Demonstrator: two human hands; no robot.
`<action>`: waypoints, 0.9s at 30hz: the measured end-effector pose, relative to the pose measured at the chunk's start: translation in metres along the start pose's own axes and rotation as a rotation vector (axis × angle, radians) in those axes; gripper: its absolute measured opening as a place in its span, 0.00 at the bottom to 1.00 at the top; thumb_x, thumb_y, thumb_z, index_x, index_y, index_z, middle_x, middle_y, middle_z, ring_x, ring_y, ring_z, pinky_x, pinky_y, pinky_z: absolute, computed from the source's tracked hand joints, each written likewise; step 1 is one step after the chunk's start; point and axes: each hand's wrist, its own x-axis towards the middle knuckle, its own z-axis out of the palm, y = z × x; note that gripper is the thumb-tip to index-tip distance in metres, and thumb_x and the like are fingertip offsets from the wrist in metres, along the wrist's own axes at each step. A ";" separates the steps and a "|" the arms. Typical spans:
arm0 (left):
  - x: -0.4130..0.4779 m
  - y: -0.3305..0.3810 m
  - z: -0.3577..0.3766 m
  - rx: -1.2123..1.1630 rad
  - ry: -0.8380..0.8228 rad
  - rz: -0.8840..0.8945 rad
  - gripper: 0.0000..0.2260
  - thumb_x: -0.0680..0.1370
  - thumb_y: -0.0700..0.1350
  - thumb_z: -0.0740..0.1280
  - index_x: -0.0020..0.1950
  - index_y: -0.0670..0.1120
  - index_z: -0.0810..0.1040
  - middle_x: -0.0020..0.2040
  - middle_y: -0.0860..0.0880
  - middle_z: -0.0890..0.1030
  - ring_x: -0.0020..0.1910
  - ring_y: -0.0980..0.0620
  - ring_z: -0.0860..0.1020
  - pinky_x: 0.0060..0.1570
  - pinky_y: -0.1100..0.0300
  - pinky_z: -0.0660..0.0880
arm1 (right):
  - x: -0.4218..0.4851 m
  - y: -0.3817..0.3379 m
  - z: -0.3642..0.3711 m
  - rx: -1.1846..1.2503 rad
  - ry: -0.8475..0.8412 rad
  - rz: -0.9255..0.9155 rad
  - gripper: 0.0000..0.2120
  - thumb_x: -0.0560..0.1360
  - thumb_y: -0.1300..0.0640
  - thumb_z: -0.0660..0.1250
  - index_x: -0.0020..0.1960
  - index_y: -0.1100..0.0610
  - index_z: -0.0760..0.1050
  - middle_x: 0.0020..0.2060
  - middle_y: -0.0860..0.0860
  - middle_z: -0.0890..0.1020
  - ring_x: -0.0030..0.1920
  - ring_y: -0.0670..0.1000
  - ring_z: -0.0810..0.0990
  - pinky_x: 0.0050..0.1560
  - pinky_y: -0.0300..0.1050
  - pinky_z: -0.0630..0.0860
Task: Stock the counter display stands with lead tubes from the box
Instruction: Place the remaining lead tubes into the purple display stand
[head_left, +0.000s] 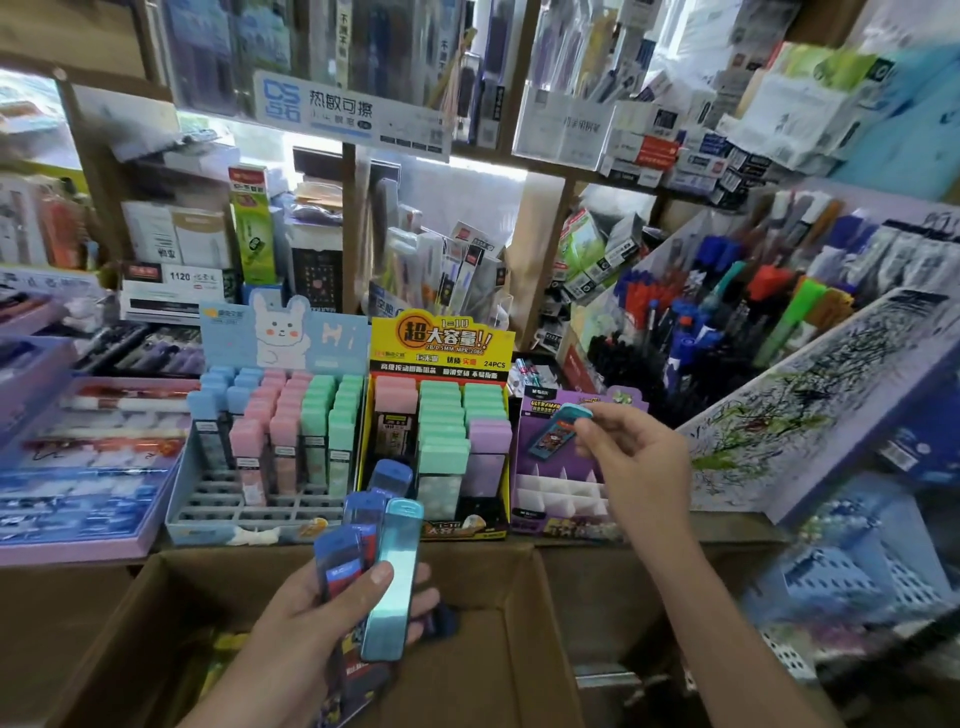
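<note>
Teal tube (558, 432), pinched tilted in the right hand (640, 467), hangs just above the purple stand (563, 493); left hand (311, 621) grips more tubes (390, 571).

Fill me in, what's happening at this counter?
A person is restocking displays. Their left hand grips a bundle of lead tubes above an open cardboard box. Their right hand pinches one teal-capped tube over the purple stand, whose visible white slots look empty. The blue stand and yellow stand beside it already hold pastel tubes, though some blue-stand slots are unfilled.
</note>
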 end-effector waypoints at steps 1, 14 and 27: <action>0.000 0.000 0.000 -0.005 0.001 -0.006 0.21 0.71 0.39 0.70 0.64 0.40 0.80 0.54 0.34 0.86 0.50 0.34 0.86 0.37 0.50 0.85 | 0.002 0.002 0.003 -0.012 -0.015 0.002 0.14 0.77 0.65 0.73 0.49 0.45 0.83 0.40 0.46 0.88 0.38 0.49 0.86 0.40 0.39 0.83; 0.002 -0.002 -0.005 -0.042 0.013 -0.034 0.19 0.71 0.38 0.71 0.61 0.39 0.82 0.54 0.33 0.85 0.51 0.33 0.86 0.38 0.48 0.85 | 0.006 0.039 0.029 -0.172 -0.108 0.082 0.08 0.77 0.64 0.73 0.50 0.52 0.82 0.40 0.47 0.86 0.40 0.47 0.86 0.41 0.39 0.82; 0.003 -0.003 -0.008 -0.050 0.012 -0.047 0.17 0.71 0.38 0.71 0.60 0.40 0.82 0.55 0.33 0.85 0.52 0.33 0.85 0.40 0.46 0.85 | 0.006 0.056 0.037 -0.470 -0.153 0.070 0.18 0.81 0.49 0.69 0.35 0.56 0.79 0.25 0.49 0.77 0.27 0.43 0.72 0.31 0.46 0.66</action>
